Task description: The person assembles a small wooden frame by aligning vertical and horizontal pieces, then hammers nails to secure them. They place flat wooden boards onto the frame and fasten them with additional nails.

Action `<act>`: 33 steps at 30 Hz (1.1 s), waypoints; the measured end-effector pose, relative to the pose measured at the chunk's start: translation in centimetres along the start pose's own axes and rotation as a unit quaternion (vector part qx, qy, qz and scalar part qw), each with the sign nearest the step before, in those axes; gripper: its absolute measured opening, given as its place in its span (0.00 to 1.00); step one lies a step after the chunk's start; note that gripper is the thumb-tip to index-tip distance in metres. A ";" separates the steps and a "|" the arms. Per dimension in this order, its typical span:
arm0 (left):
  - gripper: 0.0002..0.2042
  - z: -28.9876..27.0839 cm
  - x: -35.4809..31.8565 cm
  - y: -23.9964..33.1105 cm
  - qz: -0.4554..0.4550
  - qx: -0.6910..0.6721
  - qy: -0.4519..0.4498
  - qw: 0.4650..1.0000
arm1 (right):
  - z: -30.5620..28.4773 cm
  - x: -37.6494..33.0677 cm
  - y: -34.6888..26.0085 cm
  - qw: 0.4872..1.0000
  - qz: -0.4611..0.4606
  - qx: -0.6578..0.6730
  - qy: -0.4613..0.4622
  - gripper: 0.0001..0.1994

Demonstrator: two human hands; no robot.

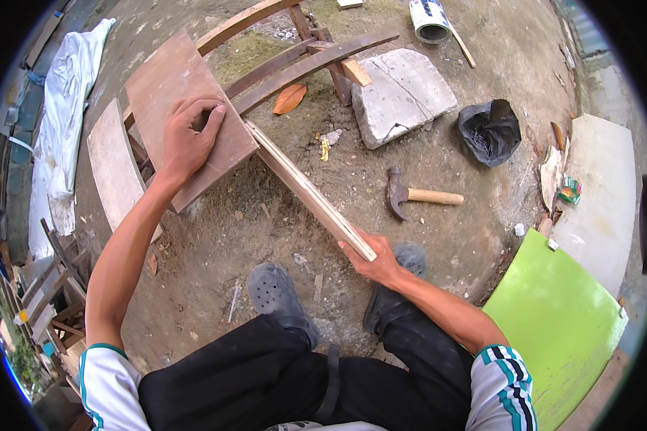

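Observation:
My left hand (192, 136) rests on a brown wooden board (169, 75), its fingers curled and thumb and forefinger pinched near the board's right edge. Whatever is in that pinch, if anything, is too small to make out. My right hand (374, 256) is closed around the near end of a long plywood piece (305, 188), seen along its layered edge. This piece slants up and left until its far end meets the brown board. A claw hammer (423, 195) with a wooden handle lies on the ground beyond my right hand.
A wooden frame (295, 72) with curved-looking bars lies behind the board, beside a concrete slab (402, 97). Farther right are a black plastic bag (490, 133), a paint can (431, 21) and a green panel (553, 316). A pale board (118, 165) and white sheeting (68, 108) lie left.

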State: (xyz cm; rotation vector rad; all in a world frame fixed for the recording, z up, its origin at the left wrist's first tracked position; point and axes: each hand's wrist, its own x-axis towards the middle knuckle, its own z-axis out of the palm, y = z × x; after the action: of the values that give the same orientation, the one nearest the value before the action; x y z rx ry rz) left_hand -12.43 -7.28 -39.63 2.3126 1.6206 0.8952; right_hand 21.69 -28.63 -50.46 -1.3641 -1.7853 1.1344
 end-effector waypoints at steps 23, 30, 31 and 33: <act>0.06 -0.1 -0.2 -0.2 0.013 0.020 -0.001 1.000 | 5.1 5.0 0.5 0.992 -0.111 -0.035 0.052 0.33; 0.05 0.0 -0.2 0.1 0.011 0.026 0.019 0.999 | 5.8 5.3 1.1 0.986 -0.141 -0.041 0.075 0.37; 0.05 0.0 -0.2 0.2 0.011 0.027 0.017 0.999 | 5.9 5.3 1.0 0.986 -0.139 -0.044 0.077 0.34; 0.05 0.0 -0.2 0.3 0.011 0.028 0.012 0.999 | 6.4 5.1 0.7 0.986 -0.134 -0.050 0.080 0.28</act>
State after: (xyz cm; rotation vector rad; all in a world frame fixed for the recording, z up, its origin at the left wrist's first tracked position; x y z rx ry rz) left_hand -12.27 -7.54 -39.59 2.3701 1.6530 0.8985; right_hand 15.08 -25.30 -54.01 -1.1889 -1.8613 0.7803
